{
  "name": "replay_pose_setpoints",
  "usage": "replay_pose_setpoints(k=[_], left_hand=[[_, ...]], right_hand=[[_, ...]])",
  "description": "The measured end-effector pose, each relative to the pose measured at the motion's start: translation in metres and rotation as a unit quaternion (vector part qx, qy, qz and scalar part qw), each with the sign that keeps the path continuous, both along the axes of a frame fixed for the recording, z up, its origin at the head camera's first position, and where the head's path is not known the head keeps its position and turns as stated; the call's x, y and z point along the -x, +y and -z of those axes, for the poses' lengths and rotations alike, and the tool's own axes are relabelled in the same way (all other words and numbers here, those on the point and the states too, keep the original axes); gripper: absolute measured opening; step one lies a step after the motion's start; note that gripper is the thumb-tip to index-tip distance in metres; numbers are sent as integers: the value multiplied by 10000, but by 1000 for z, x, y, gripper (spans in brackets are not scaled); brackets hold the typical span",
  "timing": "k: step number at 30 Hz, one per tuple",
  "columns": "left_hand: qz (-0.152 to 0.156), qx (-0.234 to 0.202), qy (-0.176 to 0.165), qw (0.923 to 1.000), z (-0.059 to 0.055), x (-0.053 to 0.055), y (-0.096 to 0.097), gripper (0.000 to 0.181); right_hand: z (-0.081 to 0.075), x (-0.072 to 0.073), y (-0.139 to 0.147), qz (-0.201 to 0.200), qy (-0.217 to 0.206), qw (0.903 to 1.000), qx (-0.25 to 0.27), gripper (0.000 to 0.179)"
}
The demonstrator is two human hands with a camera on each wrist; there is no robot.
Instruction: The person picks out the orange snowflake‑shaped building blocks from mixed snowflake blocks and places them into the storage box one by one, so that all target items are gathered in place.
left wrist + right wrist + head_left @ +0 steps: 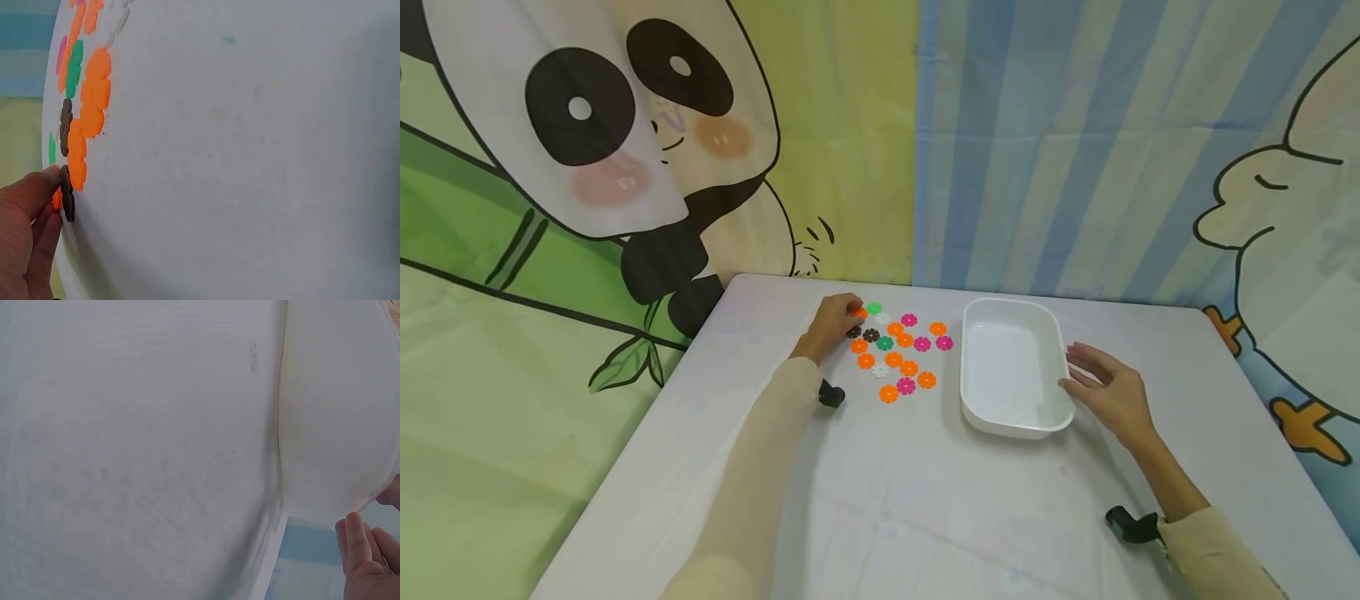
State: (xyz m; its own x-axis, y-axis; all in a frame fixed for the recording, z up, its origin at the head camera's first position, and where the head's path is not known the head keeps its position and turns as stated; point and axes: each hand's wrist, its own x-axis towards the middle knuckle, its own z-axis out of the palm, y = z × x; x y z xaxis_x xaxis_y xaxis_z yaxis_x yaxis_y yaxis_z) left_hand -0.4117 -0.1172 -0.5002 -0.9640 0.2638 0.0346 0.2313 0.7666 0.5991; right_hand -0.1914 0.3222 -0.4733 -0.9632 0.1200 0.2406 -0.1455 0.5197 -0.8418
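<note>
Flower-shaped plastic discs in orange, pink, green, black and white lie spread on the white table. At their far left my left hand (pixel 835 319) pinches an orange disc (pixel 57 199) between thumb and fingers. A black disc (pixel 67 194) is right beside the fingertips, and a light green disc (pixel 874 308) lies just beyond them. To the right of the discs stands a white rectangular tub (pixel 1009 429), its visible inside bare. My right hand (pixel 1112 392) rests its fingertips against the tub's right side, fingers extended and only slightly bent.
The white table (pixel 895 517) reaches back to a printed curtain (pixel 1037 150) with a panda and stripes. Black wrist-camera mounts (pixel 1131 525) stick out from both sleeves. Pink (pixel 944 342) and orange discs lie close to the tub's left wall.
</note>
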Motion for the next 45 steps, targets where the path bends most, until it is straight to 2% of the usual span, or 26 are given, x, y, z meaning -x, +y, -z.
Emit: replay_pose_setpoints(k=[12, 19, 23, 29, 33, 39, 42, 45], left_hand=[[30, -261, 51, 9996, 3, 1, -6, 37], [12, -477, -53, 9988, -7, -3, -4, 39], [134, -600, -59, 9981, -13, -7, 2, 38], [445, -763, 89, 9961, -17, -14, 19, 39], [720, -961, 378, 9920, -21, -19, 36, 38], [1493, -1395, 821, 9754, -38, -31, 75, 38], [1890, -1382, 1052, 9665, -48, -36, 98, 36], [2136, -1261, 1178, 9616, -55, -41, 117, 36]], right_hand=[[-3, -2, -4, -34, 15, 9998, 180, 66], [-4, -3, -7, -68, 30, 9996, 261, 67], [-3, -5, -8, -95, 29, 9995, 289, 67], [-3, -12, -10, -64, -18, 9996, 286, 68], [-4, -16, -12, -94, -50, 9993, 347, 68], [-3, -17, -16, -20, -89, 9996, 268, 67], [-2, -17, -18, 10, -58, 9998, 207, 68], [-3, -17, -22, -35, -2, 9997, 236, 68]])
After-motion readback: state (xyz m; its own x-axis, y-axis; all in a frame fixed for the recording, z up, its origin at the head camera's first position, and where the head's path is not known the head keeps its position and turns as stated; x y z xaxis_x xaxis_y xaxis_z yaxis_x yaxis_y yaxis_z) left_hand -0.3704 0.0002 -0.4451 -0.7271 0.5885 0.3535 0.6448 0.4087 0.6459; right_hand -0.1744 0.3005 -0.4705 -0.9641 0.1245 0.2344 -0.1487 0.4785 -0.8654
